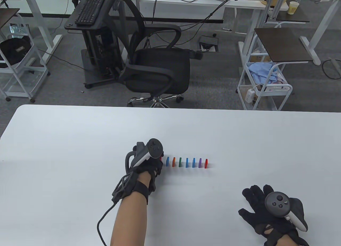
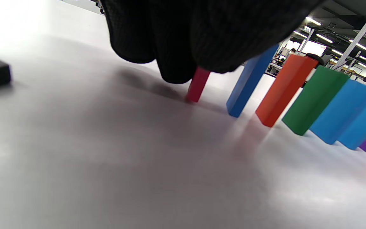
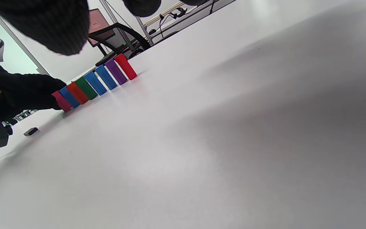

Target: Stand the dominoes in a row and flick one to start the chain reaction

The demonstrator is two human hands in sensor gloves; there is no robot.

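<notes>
Only wrist cams show pink domino [image 2: 198,85], L hand [image 1: 145,160] hides it

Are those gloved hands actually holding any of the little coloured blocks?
The left hand has its fingers on the upper part of the small pinkish-red domino block at the row's left end; the exact grip is hidden. The right hand rests open on the white table, holding nothing.

The bench [image 1: 80,139] is looking smooth and white, giving off a soft sheen and faintly mirroring the dominoes [image 2: 284,92] beside the left grip [image 1: 147,163]. Those blocks are showing as smooth, matt, solid-coloured plastic. Both gloves are reading as black knitted cloth, coarse-textured around the right grip [image 1: 269,211], with hard glossy-plastic trackers [image 1: 277,203].
</notes>
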